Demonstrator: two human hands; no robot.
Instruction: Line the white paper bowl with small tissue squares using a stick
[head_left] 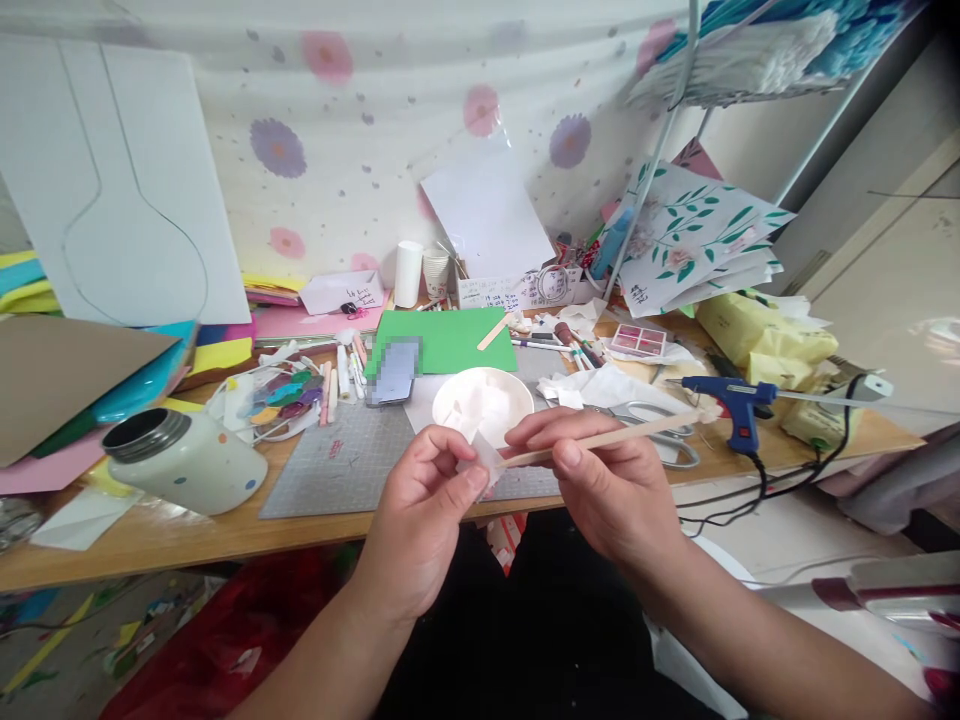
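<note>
Between thumb and fingers, my left hand pinches a small translucent white piece of paper. My right hand grips a thin wooden stick whose near tip meets the paper piece. A whitish lump clings to the stick's far end, by the blue glue gun. Just beyond my fingers is a white bowl with pale scraps inside. Under the bowl lies a white sheet on a grey cutting mat. My right fingers partly cover the bowl's near side.
A blue glue gun with black cords stands at right, near scissors. Behind the bowl are a green sheet and a phone. A cream bottle lies at left, beside markers and a paint palette.
</note>
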